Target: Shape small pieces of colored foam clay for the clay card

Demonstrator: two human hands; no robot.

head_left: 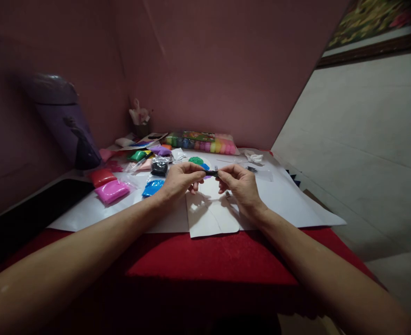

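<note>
A short strip of black clay (211,173) is stretched level between my two hands, above a white sheet of card (212,218). My left hand (182,179) pinches its left end between thumb and forefinger. At the right end, my right hand (239,186) grips it the same way. Just behind the fingers lie a green lump of clay (196,160) and a blue lump (205,166), with a bit of purple partly hidden under the strip. A small black piece (252,169) rests to the right of my right hand.
Bagged clay lies on the left: pink (112,191), red (102,177), blue (152,188) and black (159,166). Behind is a long pack of coloured clay (201,142). A purple container (69,125) stands left, near a black flat object (37,214). White paper covers the red cloth (212,256).
</note>
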